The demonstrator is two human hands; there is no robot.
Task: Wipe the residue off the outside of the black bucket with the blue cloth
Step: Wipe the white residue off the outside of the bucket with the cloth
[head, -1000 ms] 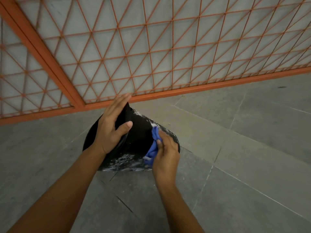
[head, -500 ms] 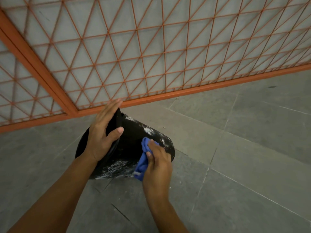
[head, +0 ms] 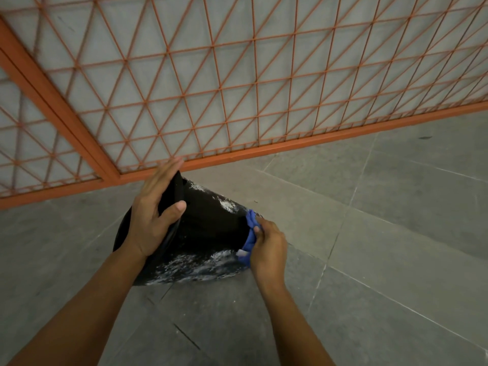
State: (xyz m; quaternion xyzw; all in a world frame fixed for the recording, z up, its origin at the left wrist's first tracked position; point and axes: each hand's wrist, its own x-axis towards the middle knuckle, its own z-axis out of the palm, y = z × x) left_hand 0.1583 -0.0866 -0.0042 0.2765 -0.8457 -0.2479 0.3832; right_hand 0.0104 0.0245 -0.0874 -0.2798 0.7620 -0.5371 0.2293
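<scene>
So the backdrop is a big orange metal lattice fence point(head: 237, 83) running along a grey tiled floor point(head: 383, 207), and right in front of it is the round black plastic bucket point(head: 208, 233), tipped on its side with its lower edge seemingly down on the tiles. There's white crusty residue point(head: 200, 264) smeared along the lower wall and a smaller patch up near the top edge.

The left hand point(head: 153, 215) holds the rim, fingers flat over the mouth and thumb hooked onto the outer wall. The right hand point(head: 266, 249) is clamped around a bunched bright blue cloth point(head: 250, 233), pressing it against the wall near the base end.

What I'd worry about: the bucket's round and only pinned at the rim, so a hard scrub could roll or skid it. The cloth's wadded so small that knuckles may scrape instead. And that big lower patch looks easy to miss without turning the bucket.
</scene>
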